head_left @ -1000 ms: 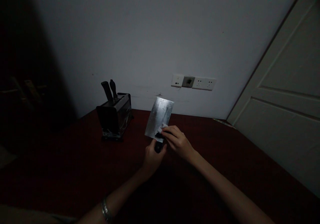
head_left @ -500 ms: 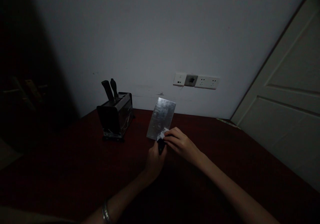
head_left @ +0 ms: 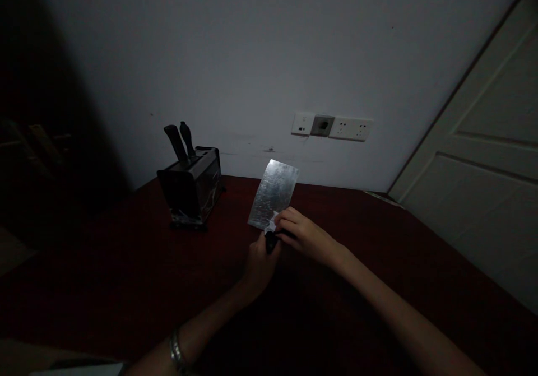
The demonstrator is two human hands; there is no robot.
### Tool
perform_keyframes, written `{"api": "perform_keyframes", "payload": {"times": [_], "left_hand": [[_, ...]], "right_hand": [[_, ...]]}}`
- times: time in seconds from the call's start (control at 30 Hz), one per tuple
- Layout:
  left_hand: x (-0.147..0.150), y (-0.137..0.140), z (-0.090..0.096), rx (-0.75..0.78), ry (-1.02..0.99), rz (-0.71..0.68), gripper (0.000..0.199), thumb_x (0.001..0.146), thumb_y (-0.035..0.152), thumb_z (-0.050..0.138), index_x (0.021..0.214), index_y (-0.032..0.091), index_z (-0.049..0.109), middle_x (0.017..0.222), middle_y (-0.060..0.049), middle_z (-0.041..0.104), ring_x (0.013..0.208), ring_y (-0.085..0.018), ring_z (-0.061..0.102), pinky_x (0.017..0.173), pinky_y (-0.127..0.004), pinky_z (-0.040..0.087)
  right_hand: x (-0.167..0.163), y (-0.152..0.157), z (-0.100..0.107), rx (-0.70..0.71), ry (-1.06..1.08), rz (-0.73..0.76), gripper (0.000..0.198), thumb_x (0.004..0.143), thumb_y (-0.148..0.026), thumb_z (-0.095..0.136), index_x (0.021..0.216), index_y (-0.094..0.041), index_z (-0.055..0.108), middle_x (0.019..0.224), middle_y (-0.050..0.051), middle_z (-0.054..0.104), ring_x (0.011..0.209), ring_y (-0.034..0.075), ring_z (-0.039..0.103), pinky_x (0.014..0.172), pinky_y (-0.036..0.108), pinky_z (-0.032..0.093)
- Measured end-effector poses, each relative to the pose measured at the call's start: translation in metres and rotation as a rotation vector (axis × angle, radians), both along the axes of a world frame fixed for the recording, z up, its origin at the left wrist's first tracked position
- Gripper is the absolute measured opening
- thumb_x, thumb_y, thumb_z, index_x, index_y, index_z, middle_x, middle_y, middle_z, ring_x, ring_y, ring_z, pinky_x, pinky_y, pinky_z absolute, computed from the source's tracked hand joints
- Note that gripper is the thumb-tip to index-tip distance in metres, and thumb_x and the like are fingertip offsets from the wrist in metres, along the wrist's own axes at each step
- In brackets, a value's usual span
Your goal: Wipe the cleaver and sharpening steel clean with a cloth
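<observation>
A cleaver point(head_left: 275, 191) with a broad, shiny, wet-looking blade is held up over the dark red table, its blade pointing away from me and tilted slightly right. My left hand point(head_left: 259, 258) is closed around its black handle. My right hand point(head_left: 302, 233) pinches a small white wad point(head_left: 271, 224), perhaps tissue or cloth, against the base of the blade just above the handle. Part of the wad is hidden by the right fingers.
A knife block point(head_left: 191, 188) with two black-handled tools in it stands at the left on the table point(head_left: 344, 219). Behind are a pale wall and a row of sockets point(head_left: 330, 126). A white panelled door point(head_left: 483, 196) is at the right. The room is dim.
The view has shifted slightly, so the block and sockets sit a little higher. Both hands stay at the cleaver's handle end, with the white wad still at the blade's base.
</observation>
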State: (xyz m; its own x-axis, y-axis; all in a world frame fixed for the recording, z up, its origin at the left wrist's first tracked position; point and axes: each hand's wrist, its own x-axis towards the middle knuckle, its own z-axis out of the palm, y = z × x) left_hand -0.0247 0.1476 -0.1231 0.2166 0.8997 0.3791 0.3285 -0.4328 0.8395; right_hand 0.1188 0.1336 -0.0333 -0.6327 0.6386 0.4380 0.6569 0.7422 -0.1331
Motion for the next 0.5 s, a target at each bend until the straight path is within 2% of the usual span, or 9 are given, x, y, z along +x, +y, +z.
{"api": "perform_keyframes", "payload": {"times": [0.17,0.3,0.5], "left_hand": [[-0.001,0.002,-0.001,-0.008,0.045,0.032,0.017,0.079,0.030,0.049,0.080,0.015,0.055,0.068,-0.004,0.061,0.059,-0.014,0.056,0.054,-0.023,0.038],[-0.002,0.002,0.003,0.001,0.059,0.046,0.017,0.077,0.031,0.051,0.075,0.015,0.055,0.064,-0.003,0.059,0.057,-0.014,0.054,0.054,-0.024,0.037],[-0.001,0.002,0.004,0.020,0.037,0.030,0.018,0.078,0.031,0.050,0.081,0.015,0.056,0.070,-0.003,0.060,0.061,-0.013,0.054,0.056,-0.023,0.038]], "right_hand": [[-0.013,0.005,-0.004,0.052,-0.009,-0.046,0.007,0.085,-0.015,0.046,0.084,-0.016,0.053,0.090,0.008,0.054,0.086,0.019,0.047,0.074,0.033,0.046],[-0.012,0.005,-0.004,0.072,-0.026,-0.037,0.009,0.085,-0.014,0.045,0.087,-0.017,0.053,0.091,0.008,0.054,0.087,0.020,0.048,0.074,0.035,0.047],[-0.009,-0.001,-0.001,0.063,-0.038,-0.032,0.011,0.085,-0.013,0.045,0.090,-0.017,0.054,0.094,0.008,0.055,0.090,0.019,0.049,0.076,0.034,0.046]]}}
